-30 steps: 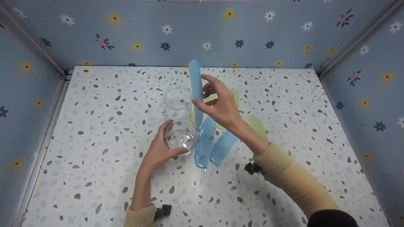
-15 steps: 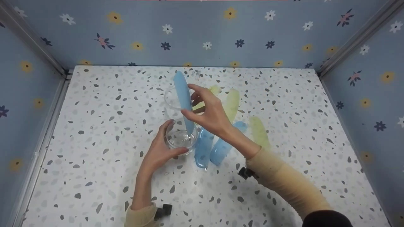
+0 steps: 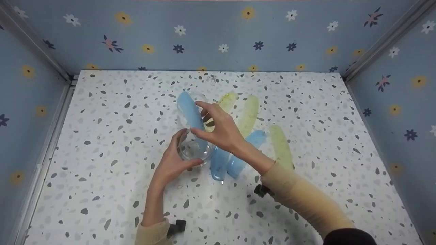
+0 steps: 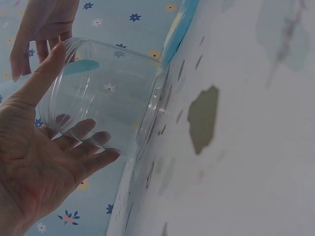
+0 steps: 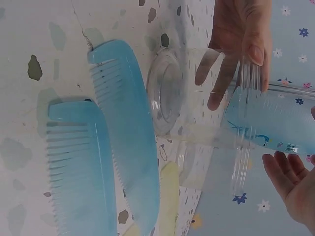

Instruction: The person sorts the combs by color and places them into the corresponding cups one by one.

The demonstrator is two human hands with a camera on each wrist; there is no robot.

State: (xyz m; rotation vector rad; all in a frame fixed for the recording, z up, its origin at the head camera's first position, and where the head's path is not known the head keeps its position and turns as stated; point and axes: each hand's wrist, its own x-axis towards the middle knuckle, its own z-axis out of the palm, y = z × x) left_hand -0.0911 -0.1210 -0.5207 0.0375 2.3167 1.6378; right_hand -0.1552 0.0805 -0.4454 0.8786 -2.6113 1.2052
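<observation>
Right hand (image 3: pixel 219 131) pinches a blue plastic comb (image 3: pixel 190 110), and below its fingers the left hand (image 3: pixel 172 166) grips a clear cylindrical jar (image 3: pixel 187 148): insertion, seemingly, wanting careful lowering now!

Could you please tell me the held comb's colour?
The comb is light blue; the head view shows it best.

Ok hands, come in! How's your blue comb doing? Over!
Left hand gripping clear jar. Right hand pinching blue comb, lower end at jar's mouth. Loose comb beside jar, seemingly not blocking.
</observation>
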